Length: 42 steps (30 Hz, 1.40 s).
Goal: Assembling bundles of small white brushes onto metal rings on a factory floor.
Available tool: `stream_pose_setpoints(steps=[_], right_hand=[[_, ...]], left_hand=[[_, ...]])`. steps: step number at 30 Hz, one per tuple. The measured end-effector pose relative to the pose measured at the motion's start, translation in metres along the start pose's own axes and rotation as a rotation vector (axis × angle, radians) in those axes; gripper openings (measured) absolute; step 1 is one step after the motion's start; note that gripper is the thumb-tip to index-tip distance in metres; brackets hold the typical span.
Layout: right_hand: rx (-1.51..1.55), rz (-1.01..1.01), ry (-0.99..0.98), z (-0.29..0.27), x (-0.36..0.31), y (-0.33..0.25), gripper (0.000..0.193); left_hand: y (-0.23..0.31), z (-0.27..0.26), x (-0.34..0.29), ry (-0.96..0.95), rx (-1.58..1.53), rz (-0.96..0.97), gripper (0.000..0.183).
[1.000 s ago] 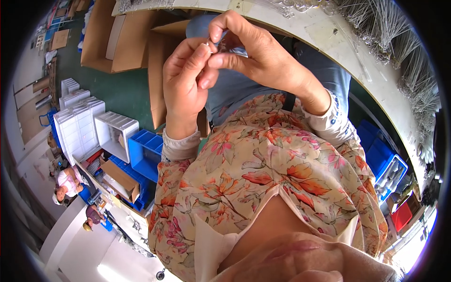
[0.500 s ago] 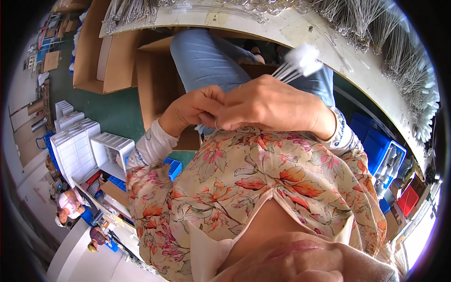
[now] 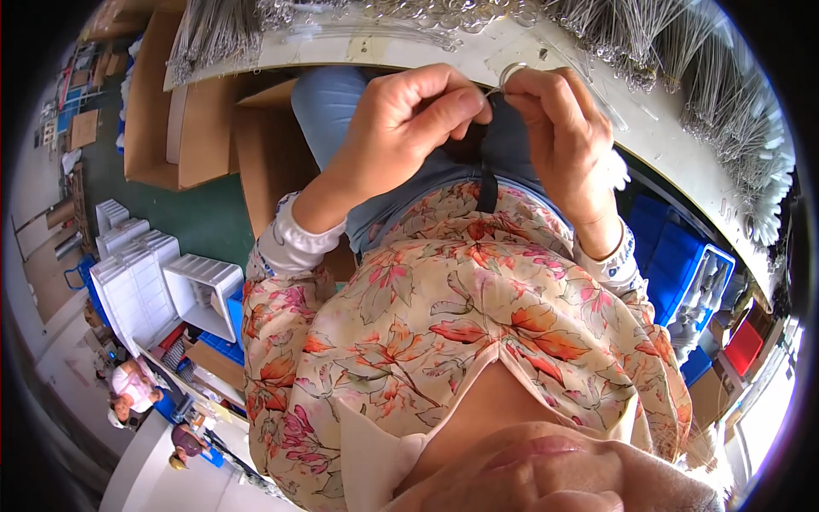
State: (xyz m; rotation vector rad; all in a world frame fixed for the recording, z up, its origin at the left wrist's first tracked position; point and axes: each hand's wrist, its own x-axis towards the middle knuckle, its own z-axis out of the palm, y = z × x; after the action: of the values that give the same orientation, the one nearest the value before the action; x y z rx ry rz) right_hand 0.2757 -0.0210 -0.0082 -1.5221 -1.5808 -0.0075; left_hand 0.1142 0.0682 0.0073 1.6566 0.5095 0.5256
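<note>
My left hand point(image 3: 418, 119) and my right hand point(image 3: 559, 115) are raised above my lap at the table's edge, fingertips pinched and close together. A thin wire ring point(image 3: 510, 72) shows at the right hand's fingertips. White bristle tips point(image 3: 618, 171) stick out beside my right wrist, from thin-stemmed wire brushes whose stems the hand mostly hides. The left fingers are closed near the ring; what they pinch is too small to make out. A dark strip point(image 3: 487, 186) hangs below the hands against my shirt.
Wire bundles with looped ends point(image 3: 627, 38) cover much of the pale curved table point(image 3: 478, 53). Cardboard boxes point(image 3: 205, 128) stand at left, white plastic crates point(image 3: 141, 277) beyond them. A blue crate point(image 3: 674, 247) is at right. Two people point(image 3: 132, 388) are far off at lower left.
Both hands have moved up toward the table and drawn apart. The white bristle tips have swung from above the right hand to beside its wrist. A wire ring now shows.
</note>
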Motion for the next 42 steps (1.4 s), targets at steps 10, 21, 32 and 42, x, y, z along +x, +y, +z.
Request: stream_pose_setpoints(steps=[10,21,32,42], right_hand=[[0.22,-0.107,-0.234,-0.023,-0.008,-0.005,0.025],[0.718,0.528,0.065,-0.042,-0.015,0.009,0.009],[1.521,0.548,-0.19,-0.018,0.003,-0.005,0.038],[1.674,0.752,-0.269,0.032,0.029,-0.026,0.034]], left_hand=[[0.005,-0.013,-0.008,-0.387,-0.411,-0.326,0.019],[-0.016,-0.002,0.014,-0.183,0.832,0.723,0.012],[-0.074,-0.042,0.054,0.134,0.655,0.832,0.034],[-0.031,-0.036,-0.028,0.09,0.007,0.081,0.044]])
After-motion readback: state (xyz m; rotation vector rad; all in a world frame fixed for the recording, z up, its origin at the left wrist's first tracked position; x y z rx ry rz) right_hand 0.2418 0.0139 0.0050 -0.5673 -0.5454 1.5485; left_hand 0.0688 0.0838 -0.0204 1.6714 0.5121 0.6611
